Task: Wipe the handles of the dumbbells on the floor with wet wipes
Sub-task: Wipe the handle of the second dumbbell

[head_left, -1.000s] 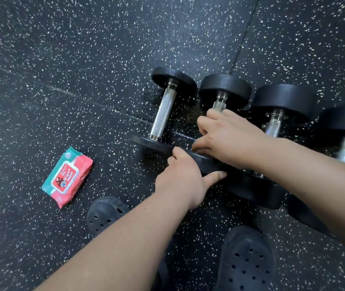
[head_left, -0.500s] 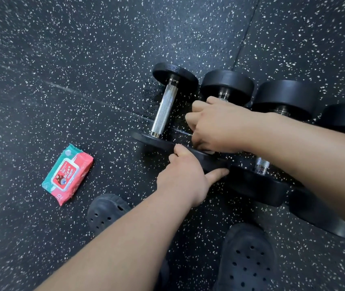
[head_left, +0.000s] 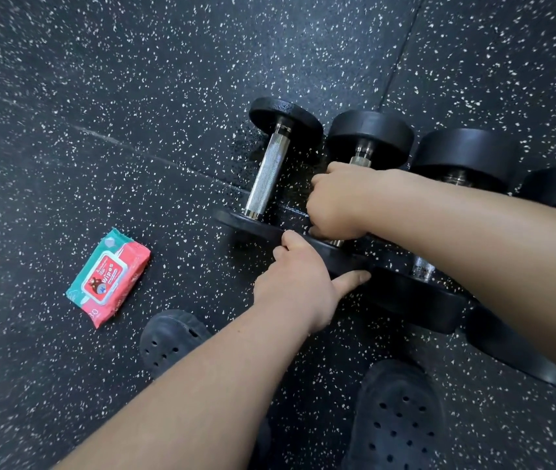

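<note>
Several black dumbbells with knurled metal handles lie side by side on the speckled rubber floor. The leftmost dumbbell (head_left: 267, 173) shows its whole handle. My right hand (head_left: 337, 198) is curled round the handle of the second dumbbell (head_left: 369, 137), hiding most of that handle; no wipe shows in the hand. My left hand (head_left: 298, 283) grips the near weight plate (head_left: 344, 257) of that second dumbbell, thumb stretched along its front. A third dumbbell (head_left: 462, 154) and a fourth lie further right, partly behind my right forearm.
A red and teal pack of wet wipes (head_left: 108, 276) lies flat on the floor to the left of the dumbbells. Two dark perforated clogs (head_left: 171, 337) (head_left: 398, 418) stand at the near edge, below my arms. A floor seam runs diagonally at upper right.
My right hand has slid along the second dumbbell's handle and curled tighter round it. My left hand stays on the near plate. The view has shifted slightly.
</note>
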Motion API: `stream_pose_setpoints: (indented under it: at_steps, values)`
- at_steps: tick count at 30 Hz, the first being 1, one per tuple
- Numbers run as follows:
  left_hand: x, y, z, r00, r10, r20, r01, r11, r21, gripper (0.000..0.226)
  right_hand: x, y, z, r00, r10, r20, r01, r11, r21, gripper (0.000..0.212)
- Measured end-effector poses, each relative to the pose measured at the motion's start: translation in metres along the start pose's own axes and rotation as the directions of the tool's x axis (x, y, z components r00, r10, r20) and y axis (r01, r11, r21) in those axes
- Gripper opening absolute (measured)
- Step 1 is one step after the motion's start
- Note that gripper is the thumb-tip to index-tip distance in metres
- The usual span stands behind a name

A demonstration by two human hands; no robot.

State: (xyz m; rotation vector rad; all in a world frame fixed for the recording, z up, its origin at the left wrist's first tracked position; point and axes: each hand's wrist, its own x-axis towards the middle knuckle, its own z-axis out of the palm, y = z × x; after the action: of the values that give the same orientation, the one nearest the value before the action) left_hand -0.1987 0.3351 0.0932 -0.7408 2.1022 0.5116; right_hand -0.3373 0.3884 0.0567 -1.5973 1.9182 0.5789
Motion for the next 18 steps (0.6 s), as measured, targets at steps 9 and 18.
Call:
stream_pose_setpoints:
  at_steps: [9,18]
  values:
    - [0.0,-0.001,0.001,1.0,0.003,-0.011,-0.003,1.0,0.01,0.108,-0.029,0.025,0.008,0.96,-0.12,-0.252,0.179,0.957,0.227,0.028]
    - [-0.002,0.0,-0.001,1.0,0.007,-0.012,-0.007,1.0,0.019,0.11,-0.012,0.008,-0.005,0.999,0.003,-0.048,0.001,0.997,0.082,0.046]
